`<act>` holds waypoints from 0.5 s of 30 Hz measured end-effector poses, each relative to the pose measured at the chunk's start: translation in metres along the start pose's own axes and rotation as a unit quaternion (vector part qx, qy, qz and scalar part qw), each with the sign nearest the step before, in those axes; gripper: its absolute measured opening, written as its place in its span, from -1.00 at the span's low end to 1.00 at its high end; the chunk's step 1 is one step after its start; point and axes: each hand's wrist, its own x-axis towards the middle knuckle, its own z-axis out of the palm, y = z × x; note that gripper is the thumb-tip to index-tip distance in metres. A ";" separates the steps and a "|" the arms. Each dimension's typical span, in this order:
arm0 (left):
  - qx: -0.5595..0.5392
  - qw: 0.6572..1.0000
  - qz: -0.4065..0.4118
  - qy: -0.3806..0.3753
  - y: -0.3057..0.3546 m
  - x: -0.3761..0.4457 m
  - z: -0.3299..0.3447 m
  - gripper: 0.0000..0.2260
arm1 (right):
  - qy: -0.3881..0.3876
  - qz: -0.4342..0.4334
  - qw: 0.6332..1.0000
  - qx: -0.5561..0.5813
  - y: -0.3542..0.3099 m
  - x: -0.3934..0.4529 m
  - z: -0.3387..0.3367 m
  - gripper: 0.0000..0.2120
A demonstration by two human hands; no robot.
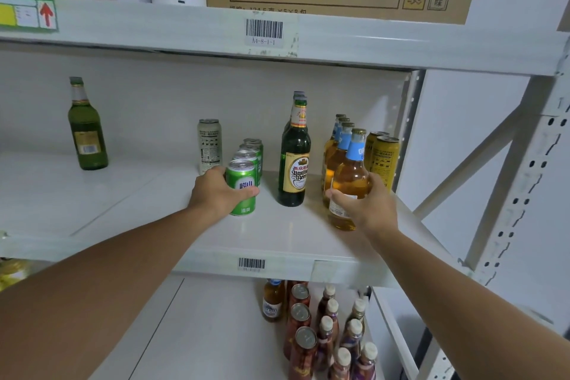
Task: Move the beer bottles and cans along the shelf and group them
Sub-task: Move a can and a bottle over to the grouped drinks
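The left hand (pixel 216 191) is curling its fingers round the front green can (pixel 242 186), which is heading a row of green cans (pixel 251 152) running back toward the wall, with a tall grey can (pixel 209 146) just beside them. The right hand (pixel 367 203) is gripping the front amber bottle (pixel 350 176), which may be sitting slightly off the shelf (pixel 293 240), though its base is partly hidden. More amber bottles (pixel 334 148) are lining up behind it, near the yellow cans (pixel 384 157) by the right upright. Dark green bottles (pixel 294 163) are standing between the two hands. A lone green bottle (pixel 86 129) is standing well apart at the left, with open shelf between.
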 end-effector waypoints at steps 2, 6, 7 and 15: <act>-0.001 1.000 -0.003 0.000 0.001 0.001 0.001 -0.51 | 0.001 0.000 1.000 -0.003 0.002 0.000 0.000 -0.10; 0.002 1.000 -0.004 0.003 0.001 0.000 0.002 -0.52 | -0.003 0.000 1.000 -0.002 0.000 0.000 -0.001 -0.09; 0.002 1.000 -0.004 0.002 0.002 0.000 0.002 -0.52 | -0.004 0.001 1.000 0.002 -0.001 0.000 -0.002 -0.10; 0.009 1.000 -0.008 0.010 0.007 -0.006 0.001 -0.50 | -0.010 -0.001 1.000 0.017 -0.005 -0.005 -0.001 -0.14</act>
